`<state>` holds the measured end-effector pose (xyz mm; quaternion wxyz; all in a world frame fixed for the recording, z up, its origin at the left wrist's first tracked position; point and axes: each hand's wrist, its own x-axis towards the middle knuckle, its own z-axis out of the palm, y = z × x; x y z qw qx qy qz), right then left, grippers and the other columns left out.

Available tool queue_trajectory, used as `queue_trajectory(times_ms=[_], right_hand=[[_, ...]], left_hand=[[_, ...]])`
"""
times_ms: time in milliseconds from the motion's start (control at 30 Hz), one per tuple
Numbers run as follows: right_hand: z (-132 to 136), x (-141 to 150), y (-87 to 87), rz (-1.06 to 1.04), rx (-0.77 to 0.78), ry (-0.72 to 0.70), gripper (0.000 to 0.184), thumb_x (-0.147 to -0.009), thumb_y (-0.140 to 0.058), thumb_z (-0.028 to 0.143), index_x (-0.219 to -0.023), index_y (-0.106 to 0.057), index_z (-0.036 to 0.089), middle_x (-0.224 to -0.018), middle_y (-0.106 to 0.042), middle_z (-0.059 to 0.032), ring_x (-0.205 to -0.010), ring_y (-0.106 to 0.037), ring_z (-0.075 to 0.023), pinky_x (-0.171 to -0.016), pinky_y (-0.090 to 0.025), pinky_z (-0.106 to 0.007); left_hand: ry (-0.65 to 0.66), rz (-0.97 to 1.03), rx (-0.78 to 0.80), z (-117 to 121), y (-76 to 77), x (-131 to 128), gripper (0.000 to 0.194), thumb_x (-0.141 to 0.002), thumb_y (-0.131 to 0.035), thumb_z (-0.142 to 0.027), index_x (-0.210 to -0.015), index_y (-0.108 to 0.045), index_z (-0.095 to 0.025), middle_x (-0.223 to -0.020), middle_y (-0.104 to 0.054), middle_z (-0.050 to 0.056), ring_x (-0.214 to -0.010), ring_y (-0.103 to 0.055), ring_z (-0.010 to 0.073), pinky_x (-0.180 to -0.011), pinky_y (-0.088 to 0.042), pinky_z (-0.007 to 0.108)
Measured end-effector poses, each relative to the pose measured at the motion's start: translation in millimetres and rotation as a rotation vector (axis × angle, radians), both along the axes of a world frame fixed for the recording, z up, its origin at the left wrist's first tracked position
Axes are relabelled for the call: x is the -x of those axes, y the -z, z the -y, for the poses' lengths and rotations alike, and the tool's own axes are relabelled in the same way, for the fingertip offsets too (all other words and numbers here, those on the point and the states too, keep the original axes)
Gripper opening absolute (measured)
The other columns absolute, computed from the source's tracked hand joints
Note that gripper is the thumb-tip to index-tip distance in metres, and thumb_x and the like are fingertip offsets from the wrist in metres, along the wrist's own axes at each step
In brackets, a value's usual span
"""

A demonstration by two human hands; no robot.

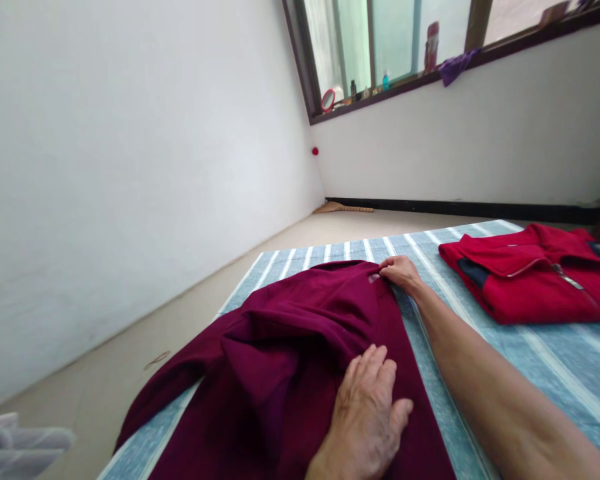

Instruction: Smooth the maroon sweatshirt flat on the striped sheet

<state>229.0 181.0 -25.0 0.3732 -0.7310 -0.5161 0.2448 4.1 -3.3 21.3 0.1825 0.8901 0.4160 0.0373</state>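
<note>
A maroon long-sleeved top (300, 320) lies spread in front of me, with loose folds across its middle and one sleeve stretching to the lower left. My left hand (367, 407) rests flat on the cloth, fingers together and straight, thumb apart. Farther away, my right hand (401, 272) pinches the top's far right corner, where a small pale patch shows near the fingertips. Some of the right fingers are hidden behind the hand. The near end of the top runs out of view at the bottom.
Beneath lies a blue sheet with white stripes (445, 277). A folded red zip jacket (535, 273) sits at the right. White wall (130, 133) borders the floor on the left. A wooden-handled broom (355, 209) lies in the corner; a bottle (431, 47) stands on the windowsill.
</note>
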Motion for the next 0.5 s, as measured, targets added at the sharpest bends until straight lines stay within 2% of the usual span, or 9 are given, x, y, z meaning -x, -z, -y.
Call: queue_trajectory(times_ms=[100, 200, 267, 333, 400, 433, 500], right_hand=[[2, 0, -0.6, 0.003, -0.009, -0.011, 0.021, -0.082, -0.062, 0.035, -0.082, -0.064, 0.014, -0.07, -0.061, 0.0021, -0.063, -0.056, -0.0114, -0.062, -0.046, -0.027], [5, 1, -1.9, 0.001, -0.017, -0.016, 0.018, -0.08, -0.063, 0.033, -0.081, -0.065, 0.014, -0.067, -0.06, 0.0027, -0.063, -0.055, -0.0118, -0.062, -0.045, -0.027], [6, 1, -2.4, -0.006, -0.028, -0.019, 0.016, -0.079, -0.064, 0.031, -0.081, -0.065, 0.015, -0.067, -0.06, 0.0029, -0.062, -0.055, -0.0117, -0.061, -0.044, -0.027], [5, 1, -2.1, -0.017, -0.041, -0.019, 0.013, -0.076, -0.064, 0.027, -0.082, -0.066, 0.015, -0.066, -0.061, 0.0026, -0.06, -0.054, -0.0113, -0.059, -0.042, -0.025], [4, 0, -0.7, -0.033, -0.053, -0.018, 0.011, -0.072, -0.064, 0.021, -0.08, -0.069, 0.016, -0.064, -0.061, 0.002, -0.058, -0.053, -0.0112, -0.056, -0.039, -0.023], [3, 0, 0.3, -0.043, -0.058, -0.018, 0.012, -0.069, -0.063, 0.019, -0.079, -0.07, 0.017, -0.062, -0.061, 0.0018, -0.057, -0.053, -0.0112, -0.054, -0.037, -0.023], [3, -1, 2.4, -0.062, -0.067, -0.018, 0.014, -0.066, -0.062, 0.017, -0.076, -0.072, 0.018, -0.058, -0.061, 0.0015, -0.055, -0.052, -0.0113, -0.05, -0.033, -0.022]], left_hand=[[0.049, -0.042, -0.018, 3, -26.2, -1, 0.036, -0.087, -0.049, -0.037, -0.118, -0.054, -0.021, -0.136, -0.049, 0.006, -0.125, -0.043, 0.0228, -0.109, -0.031, 0.038], [0.048, -0.09, -0.06, 0, -61.3, 8, 0.019, -0.086, -0.048, -0.03, -0.1, -0.058, -0.023, -0.108, -0.063, 0.003, -0.098, -0.06, 0.019, -0.091, -0.047, 0.032], [-0.018, -0.022, -0.197, -6, -80.3, 27, 0.018, -0.085, -0.047, -0.024, -0.1, -0.057, -0.024, -0.103, -0.063, 0.002, -0.094, -0.06, 0.017, -0.088, -0.049, 0.028], [-0.178, 0.1, -0.47, -16, -90.2, 55, 0.028, -0.082, -0.048, -0.023, -0.11, -0.053, -0.023, -0.113, -0.06, 0.004, -0.105, -0.056, 0.0193, -0.096, -0.044, 0.033], [-0.406, 0.104, -0.677, -28, -90.3, 88, 0.039, -0.078, -0.052, -0.029, -0.116, -0.05, -0.019, -0.119, -0.057, 0.009, -0.114, -0.051, 0.0258, -0.101, -0.039, 0.043], [-0.517, 0.074, -0.681, -34, -87.1, 103, 0.047, -0.075, -0.056, -0.034, -0.118, -0.048, -0.017, -0.121, -0.056, 0.011, -0.116, -0.05, 0.0293, -0.1, -0.039, 0.046], [-0.728, 0.041, -0.56, -45, -76.6, 128, 0.061, -0.071, -0.059, -0.044, -0.122, -0.045, -0.014, -0.12, -0.057, 0.014, -0.115, -0.051, 0.0324, -0.096, -0.042, 0.048]])
